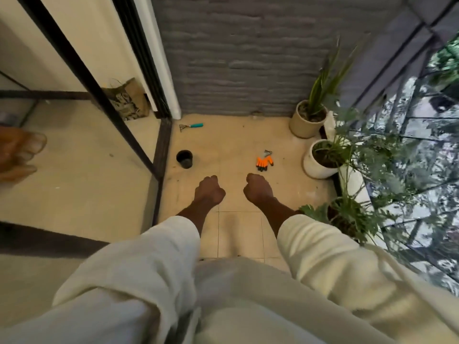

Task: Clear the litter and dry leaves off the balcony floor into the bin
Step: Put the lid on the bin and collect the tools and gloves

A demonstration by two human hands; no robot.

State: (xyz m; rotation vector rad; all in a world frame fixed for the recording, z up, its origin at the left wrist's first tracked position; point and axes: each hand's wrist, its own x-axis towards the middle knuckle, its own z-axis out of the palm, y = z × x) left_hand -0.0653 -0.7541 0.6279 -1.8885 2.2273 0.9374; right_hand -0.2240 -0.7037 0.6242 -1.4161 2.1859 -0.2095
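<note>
I look down at a beige tiled balcony floor (238, 229). My left hand (208, 191) and my right hand (258, 188) are held out in front of me as closed fists, side by side, with nothing visible in either. A small black pot (184, 158) stands on the floor to the left of my hands, open end up. Orange gloves (265, 163) lie on the tiles just beyond my right hand. A few small dark specks of litter (242, 125) dot the floor near the far wall. Whether the black pot is the bin, I cannot tell.
A hand rake with a teal handle (191, 126) lies by the grey brick wall (248, 58). Potted plants (308, 120) (323, 157) (345, 217) line the right side along the railing. A black-framed glass door (161, 155) stands on the left.
</note>
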